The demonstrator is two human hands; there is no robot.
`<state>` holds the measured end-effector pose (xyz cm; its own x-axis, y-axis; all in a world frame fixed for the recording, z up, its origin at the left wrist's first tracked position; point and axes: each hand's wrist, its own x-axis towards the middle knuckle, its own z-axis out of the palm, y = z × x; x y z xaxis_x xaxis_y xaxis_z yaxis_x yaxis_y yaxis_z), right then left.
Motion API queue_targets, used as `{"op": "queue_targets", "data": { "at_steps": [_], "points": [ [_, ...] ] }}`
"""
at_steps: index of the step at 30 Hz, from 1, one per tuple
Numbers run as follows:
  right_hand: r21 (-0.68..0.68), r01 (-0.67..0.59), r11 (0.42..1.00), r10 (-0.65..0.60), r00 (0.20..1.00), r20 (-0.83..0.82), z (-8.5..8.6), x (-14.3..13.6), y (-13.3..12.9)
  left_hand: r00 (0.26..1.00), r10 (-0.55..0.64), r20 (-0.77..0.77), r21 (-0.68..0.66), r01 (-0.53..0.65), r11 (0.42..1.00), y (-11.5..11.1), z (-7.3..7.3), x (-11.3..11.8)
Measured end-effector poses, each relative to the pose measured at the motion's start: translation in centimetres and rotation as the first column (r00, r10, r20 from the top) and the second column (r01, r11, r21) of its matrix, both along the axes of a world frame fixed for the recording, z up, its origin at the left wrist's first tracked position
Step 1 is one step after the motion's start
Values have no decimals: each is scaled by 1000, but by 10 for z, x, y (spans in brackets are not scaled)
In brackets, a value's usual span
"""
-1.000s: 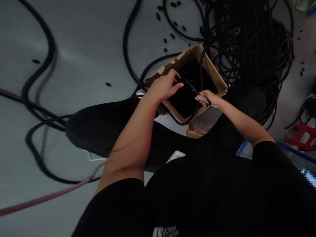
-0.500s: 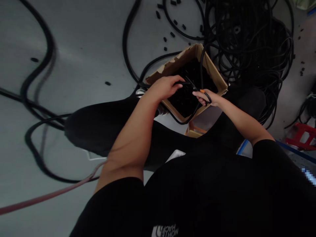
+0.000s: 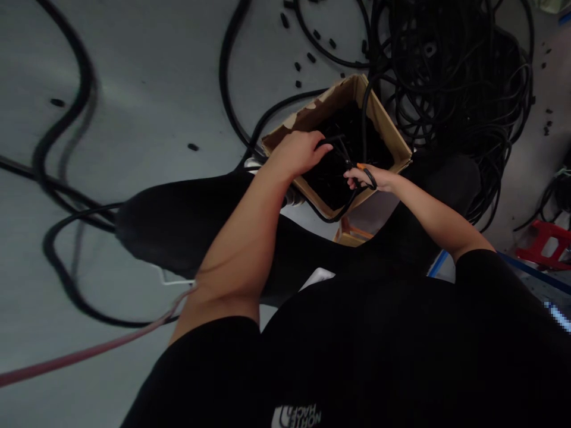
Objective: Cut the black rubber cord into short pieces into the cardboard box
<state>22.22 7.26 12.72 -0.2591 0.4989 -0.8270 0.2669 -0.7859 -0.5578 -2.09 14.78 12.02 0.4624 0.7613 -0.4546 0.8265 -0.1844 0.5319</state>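
Observation:
Over the cardboard box (image 3: 386, 119), my left hand (image 3: 306, 152) is closed on a thin black tube (image 3: 332, 140) that points right. My right hand (image 3: 363, 177) grips scissors (image 3: 366, 173) with black and orange handles; their blades point up and left, near the tube's free end. Whether the blades touch the tube is too dark to tell. Many dark pieces (image 3: 321, 178) fill the box below both hands. A thicker black hose (image 3: 364, 119) runs down into the box from its far rim.
A big tangle of black hoses (image 3: 437, 77) lies beyond the box at the right. Long black hoses (image 3: 87, 77) curve over the floor at left, with short black pieces (image 3: 193, 147) scattered about. A wooden stool (image 3: 350, 233) stands under the box, a red object (image 3: 546, 245) at far right.
My left hand has shifted slightly up and turned, tilting the tube. My right hand and the scissors have moved a little left and down.

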Motion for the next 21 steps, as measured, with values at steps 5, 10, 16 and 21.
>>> {"op": "queue_targets", "data": {
  "at_steps": [5,10,16,21],
  "points": [
    [17,42,999,-43,999,32,8,-12,11,999,-36,1,-11,36,999,-5,-1,16],
    [14,62,998,-63,998,32,8,-15,18,998,-55,-25,9,56,998,-8,2,21],
    [7,120,993,-120,992,45,3,-18,15,999,-38,-34,-4,38,999,-6,4,15],
    [57,131,990,-135,988,74,5,-18,9,999,-24,-34,-16,24,1000,-4,3,11]
  ]
}}
